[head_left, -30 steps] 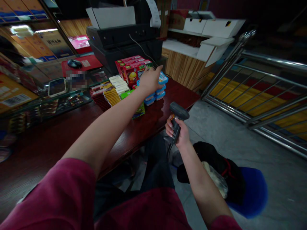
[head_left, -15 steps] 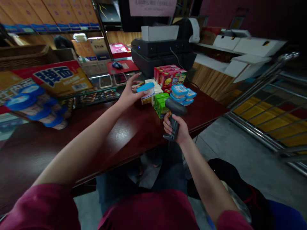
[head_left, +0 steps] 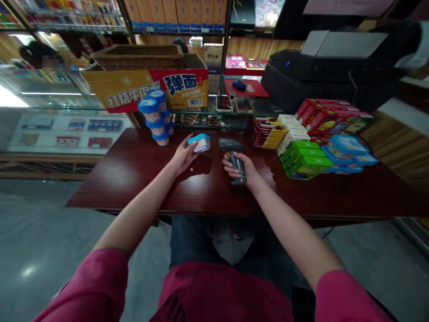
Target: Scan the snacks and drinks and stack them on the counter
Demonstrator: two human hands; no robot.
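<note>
The blue-lidded tub (head_left: 199, 143) is just left of the scanner (head_left: 233, 154), held a little above the desk (head_left: 127, 179). The left hand (head_left: 182, 156) pinches it between thumb and fingers. Its label is too blurred to read, and the fingers cover its near side. The right hand (head_left: 243, 169) is clenched around the scanner's grip and hides most of the handle. Only the head and the foot show, and I cannot tell whether the foot touches the desk.

Farther left of the scanner and deeper back stands a stack of blue-capped tubs (head_left: 156, 117), which overlap so their count is unclear. Behind them is a cardboard box (head_left: 134, 89); a wicker basket (head_left: 139, 56) shows above it, its base hidden.

Right of the scanner lie green boxes (head_left: 301, 158). Past them are flat blue packs (head_left: 348, 150) and red cartons (head_left: 326, 116), each partly covering the next. Behind the scanner to the right a black machine (head_left: 318, 76) is cut off by the frame edge. A blurred patch straight behind the scanner cannot be made out.
</note>
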